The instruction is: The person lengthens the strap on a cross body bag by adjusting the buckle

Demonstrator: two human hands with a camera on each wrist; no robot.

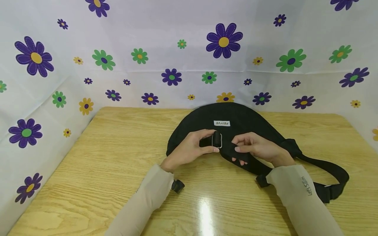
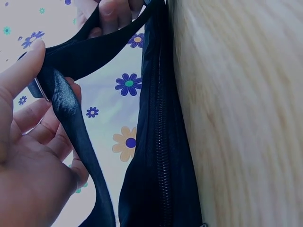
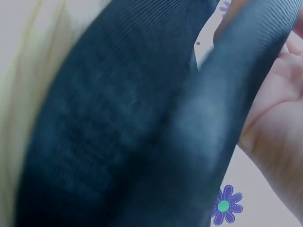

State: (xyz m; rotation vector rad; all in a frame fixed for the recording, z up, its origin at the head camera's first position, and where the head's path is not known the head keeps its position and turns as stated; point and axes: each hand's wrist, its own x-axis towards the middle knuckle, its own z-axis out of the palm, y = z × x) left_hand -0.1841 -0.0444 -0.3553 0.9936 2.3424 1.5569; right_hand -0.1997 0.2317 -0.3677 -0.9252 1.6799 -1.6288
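Note:
A black sling bag [image 1: 239,114] lies on the wooden table, its white label upside down from here. Over its near edge, my left hand [image 1: 189,147] pinches a metal strap slider [image 1: 217,141] with black webbing looped through it. To the right, my right hand [image 1: 258,147] holds the black strap [image 1: 231,150] between thumb and fingers. The left wrist view shows the webbing [image 2: 75,118] running down from the left fingers, beside the bag's zipper [image 2: 162,142]. In the right wrist view the wide strap [image 3: 118,94] covers much of the right hand [image 3: 279,104].
A black buckle end [image 1: 178,186] lies by the left sleeve, and another dark buckle piece [image 1: 261,181] sits by the right cuff. A strap loop [image 1: 339,170] curves out on the right. Behind the table [image 1: 118,147] hangs a flowered white cloth [image 1: 183,55].

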